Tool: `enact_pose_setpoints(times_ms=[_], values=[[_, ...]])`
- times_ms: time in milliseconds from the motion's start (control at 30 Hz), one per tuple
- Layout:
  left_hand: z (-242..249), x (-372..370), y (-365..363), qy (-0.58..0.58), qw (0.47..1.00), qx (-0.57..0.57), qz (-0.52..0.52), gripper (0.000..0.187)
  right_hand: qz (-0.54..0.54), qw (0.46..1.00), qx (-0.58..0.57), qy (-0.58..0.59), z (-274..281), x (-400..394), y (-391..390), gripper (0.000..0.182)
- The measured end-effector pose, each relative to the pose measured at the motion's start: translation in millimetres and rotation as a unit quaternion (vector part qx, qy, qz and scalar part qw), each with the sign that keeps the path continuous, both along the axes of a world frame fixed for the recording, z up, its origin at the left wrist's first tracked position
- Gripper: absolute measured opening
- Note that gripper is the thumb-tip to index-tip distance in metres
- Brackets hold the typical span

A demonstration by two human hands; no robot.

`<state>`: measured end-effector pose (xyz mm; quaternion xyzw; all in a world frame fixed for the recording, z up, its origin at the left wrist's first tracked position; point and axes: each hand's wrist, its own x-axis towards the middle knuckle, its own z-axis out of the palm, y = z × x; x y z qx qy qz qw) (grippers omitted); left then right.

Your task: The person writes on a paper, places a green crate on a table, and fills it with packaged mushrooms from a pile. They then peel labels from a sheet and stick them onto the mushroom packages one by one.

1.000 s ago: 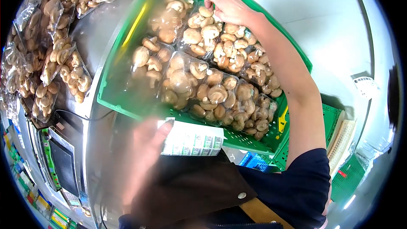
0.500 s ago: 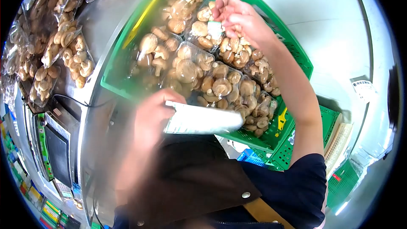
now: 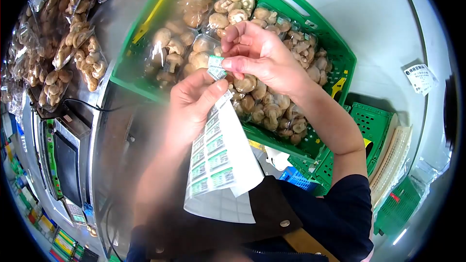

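Note:
My left hand point(image 3: 191, 99) pinches the top end of a sheet of stickers point(image 3: 216, 150), white with rows of small green-and-black printed labels. The sheet hangs down in front of the dark apron, its lower part curled. Between the thumb and fingers of my right hand point(image 3: 259, 56) is a small green-and-white sticker point(image 3: 216, 67), right at the sheet's top edge. Beneath both hands stands a green crate point(image 3: 335, 43) filled with clear-wrapped packs of brown mushrooms point(image 3: 235, 7).
Bagged mushrooms point(image 3: 77, 43) are heaped on the metal table point(image 3: 109, 17) at the left. A device with a dark screen point(image 3: 67, 167) sits below them. At the right, another green crate point(image 3: 371, 123) stands beside a wall bearing a printed paper point(image 3: 418, 78).
My right hand has drawn back from the mushroom packs to the sticker sheet and now holds a sticker there. My left hand has raised the sheet and turned its printed face into view.

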<state>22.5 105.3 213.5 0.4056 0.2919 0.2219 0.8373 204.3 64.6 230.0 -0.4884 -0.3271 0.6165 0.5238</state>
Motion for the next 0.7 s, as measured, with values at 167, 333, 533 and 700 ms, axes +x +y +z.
enact_pose_setpoints(times_ms=[167, 333, 533, 700], values=[[-2, -3, -7, 0.026, 0.999, 0.034, -0.002, 0.012, -0.004, 1.0, -0.024, 0.007, 6, -4, -14, 0.031], [-8, -6, -14, 0.051, 0.997, 0.048, 0.01, 0.011, -0.012, 0.998, -0.044, -0.033, 16, -7, -19, 0.033], [-22, -18, -11, 0.081, 0.997, 0.013, -0.003, 0.008, 0.032, 0.997, -0.049, -0.048, 28, 10, -8, 0.031], [-20, -27, -2, 0.076, 0.996, -0.044, 0.007, 0.007, 0.049, 0.962, 0.063, -0.26, 14, 42, 25, 0.028]])
